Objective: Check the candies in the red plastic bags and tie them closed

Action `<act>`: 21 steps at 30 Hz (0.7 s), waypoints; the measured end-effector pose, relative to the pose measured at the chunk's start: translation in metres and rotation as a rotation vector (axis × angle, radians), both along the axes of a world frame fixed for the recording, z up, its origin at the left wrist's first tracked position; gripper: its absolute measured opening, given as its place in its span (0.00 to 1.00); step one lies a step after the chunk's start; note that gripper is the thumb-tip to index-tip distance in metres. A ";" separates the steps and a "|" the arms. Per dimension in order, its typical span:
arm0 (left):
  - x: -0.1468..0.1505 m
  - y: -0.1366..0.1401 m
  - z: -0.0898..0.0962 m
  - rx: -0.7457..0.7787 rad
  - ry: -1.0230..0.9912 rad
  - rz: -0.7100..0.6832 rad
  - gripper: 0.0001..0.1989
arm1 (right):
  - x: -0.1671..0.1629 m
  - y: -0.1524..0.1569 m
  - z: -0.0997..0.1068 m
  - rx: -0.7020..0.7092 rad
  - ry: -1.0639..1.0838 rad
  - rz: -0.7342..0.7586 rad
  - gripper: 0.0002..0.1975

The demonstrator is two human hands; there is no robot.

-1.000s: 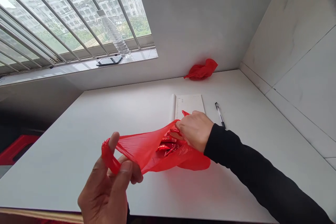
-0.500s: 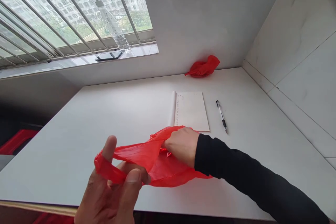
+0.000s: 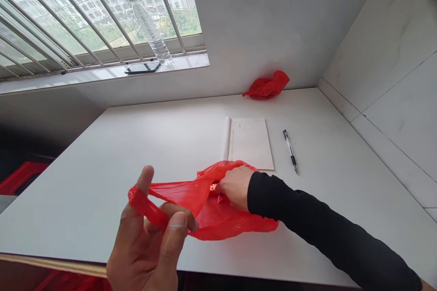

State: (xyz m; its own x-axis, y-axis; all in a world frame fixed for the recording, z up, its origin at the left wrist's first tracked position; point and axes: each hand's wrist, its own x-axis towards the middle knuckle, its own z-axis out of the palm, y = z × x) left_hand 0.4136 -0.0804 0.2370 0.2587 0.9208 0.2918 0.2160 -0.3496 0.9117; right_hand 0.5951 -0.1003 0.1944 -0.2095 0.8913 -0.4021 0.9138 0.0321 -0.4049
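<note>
Both hands grip the red bag (image 3: 211, 211): left hand (image 3: 150, 245) pinches its handle, right hand's (image 3: 235, 186) fingers hidden inside.

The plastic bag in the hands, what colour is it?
Red, seen clearly in the head view: plastic bag.

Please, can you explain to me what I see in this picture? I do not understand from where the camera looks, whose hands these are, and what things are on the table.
The camera sits on a person's head and looks forward and down, so both hands belong to that person. There is no machine here.

The left hand, close to the camera, has a handle of a red plastic bag looped around its fingers. The right hand, in a black sleeve, reaches into the bag's opening, where something red and shiny shows.

The bag lies on a white table. Behind it lie a notebook and a pen. Another crumpled red bag lies by the wall. On the windowsill stand a clear bottle and a dark phone.
</note>
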 end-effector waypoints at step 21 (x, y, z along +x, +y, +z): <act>-0.003 -0.005 -0.003 -0.027 -0.015 -0.012 0.30 | 0.024 -0.010 0.028 -0.058 -0.136 -0.124 0.10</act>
